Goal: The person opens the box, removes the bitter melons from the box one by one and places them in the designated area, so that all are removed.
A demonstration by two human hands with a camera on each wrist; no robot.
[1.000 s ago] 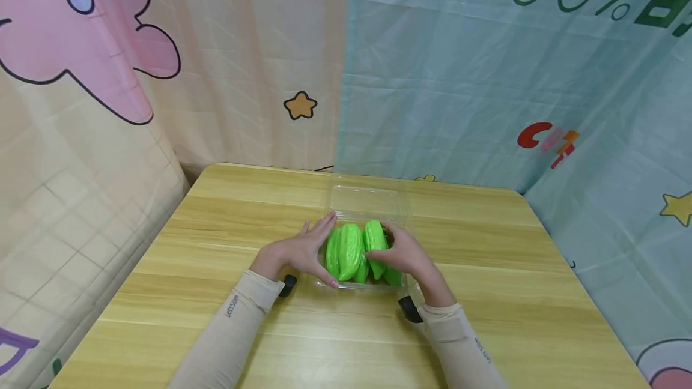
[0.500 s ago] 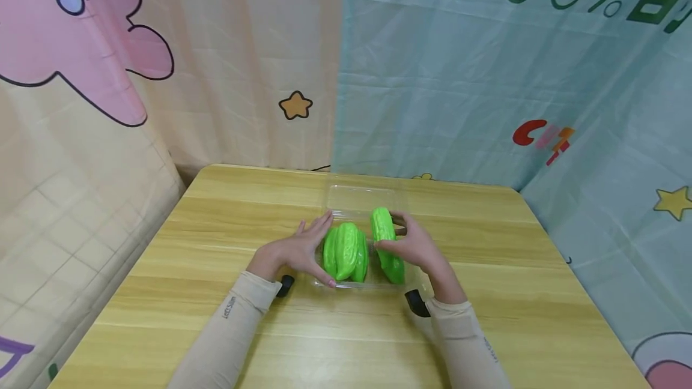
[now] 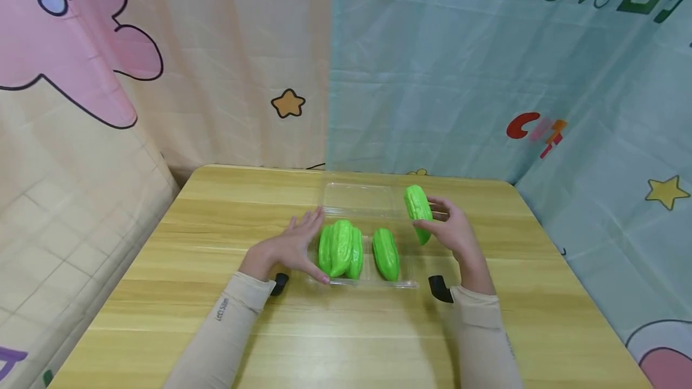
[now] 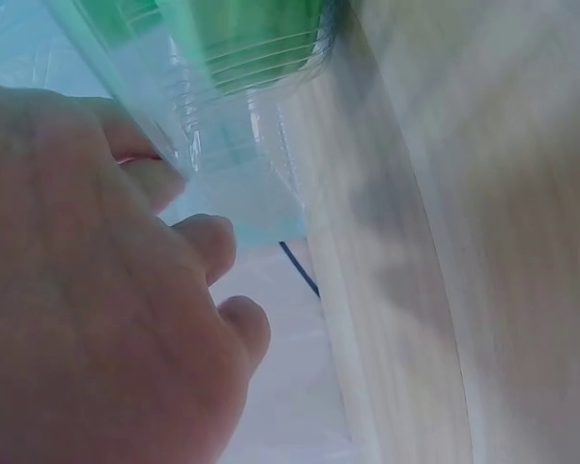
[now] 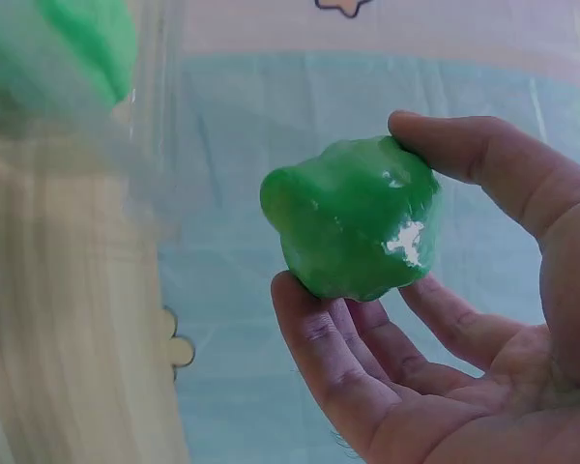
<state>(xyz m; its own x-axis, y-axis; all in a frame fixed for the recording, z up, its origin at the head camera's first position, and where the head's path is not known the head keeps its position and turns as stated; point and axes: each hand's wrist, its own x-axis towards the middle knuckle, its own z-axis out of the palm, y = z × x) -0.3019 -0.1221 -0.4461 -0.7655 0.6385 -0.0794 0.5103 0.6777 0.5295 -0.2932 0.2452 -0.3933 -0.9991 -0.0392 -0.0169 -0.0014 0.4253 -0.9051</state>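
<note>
My right hand holds a bright green, ridged bitter melon in the air, to the right of a clear plastic box. In the right wrist view, thumb and fingers pinch this melon from opposite sides, its blunt end toward the camera. Several more green melons sit bunched at the box's left end, and a single melon lies apart at its right. My left hand rests along the box's left side with fingers spread. In the left wrist view, fingertips touch the clear wall.
The box's clear lid lies folded back behind it. Everything stands on a wood-grain table. Printed curtains hang behind the table's far edge. A black wrist-camera piece sticks out beside the right wrist.
My right hand has lifted one melon out of the box and carried it right and upward. The melon beneath it now lies uncovered. The left hand stays at the box's side.
</note>
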